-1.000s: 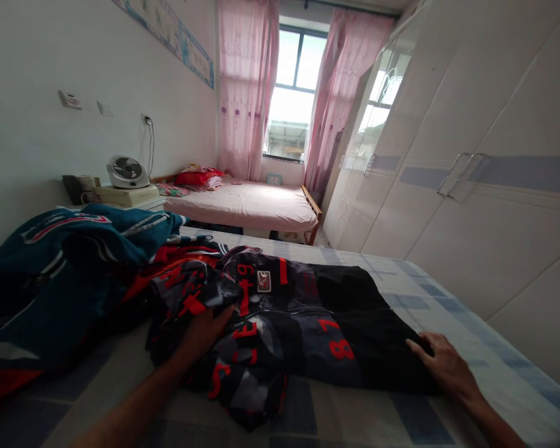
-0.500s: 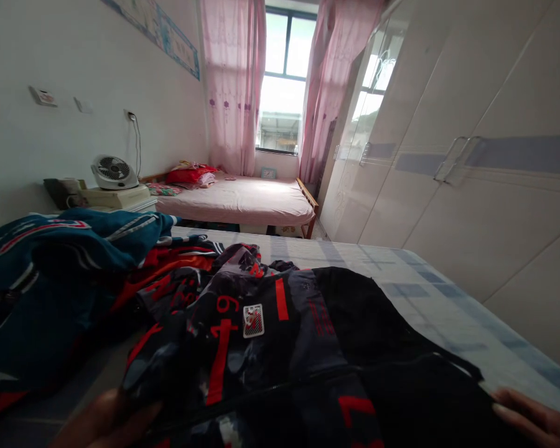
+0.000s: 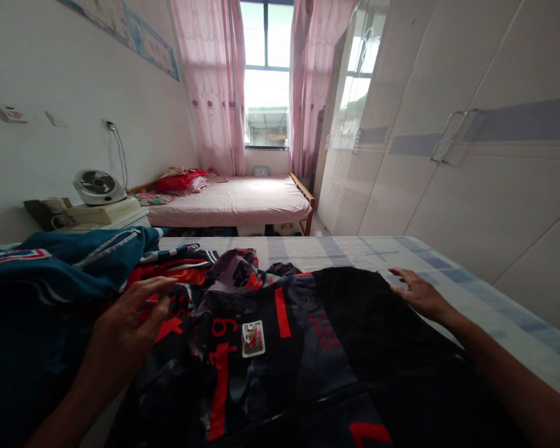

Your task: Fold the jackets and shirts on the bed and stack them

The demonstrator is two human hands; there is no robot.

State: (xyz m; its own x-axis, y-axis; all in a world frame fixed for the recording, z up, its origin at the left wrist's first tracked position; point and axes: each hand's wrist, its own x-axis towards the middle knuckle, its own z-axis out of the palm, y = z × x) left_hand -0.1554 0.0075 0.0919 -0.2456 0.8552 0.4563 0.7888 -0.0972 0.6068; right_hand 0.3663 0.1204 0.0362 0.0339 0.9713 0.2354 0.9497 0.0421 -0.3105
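Note:
A black zip-up jacket (image 3: 280, 361) with red stripes, red print and a white-edged badge is spread over the bed in front of me, its zip running crosswise. Above its left end is my left hand (image 3: 133, 317), fingers apart, over the red-and-black sleeve area. At the far right edge of the jacket my right hand (image 3: 417, 292) is stretched out with the fingers parted, by the black cloth; whether it touches the cloth I cannot tell. Neither hand holds anything that I can see.
A teal garment (image 3: 65, 274) and red-orange clothes (image 3: 177, 274) lie heaped at the left. The checked bed sheet (image 3: 378, 249) shows behind and right. Farther back are a small fan (image 3: 100, 185), a pink bed (image 3: 233, 199) and a white wardrobe (image 3: 401, 186) along the right.
Both hands have let go of the jacket's near edges and moved forward, the left toward the sleeve area, the right to the far edge. The view has shifted slightly.

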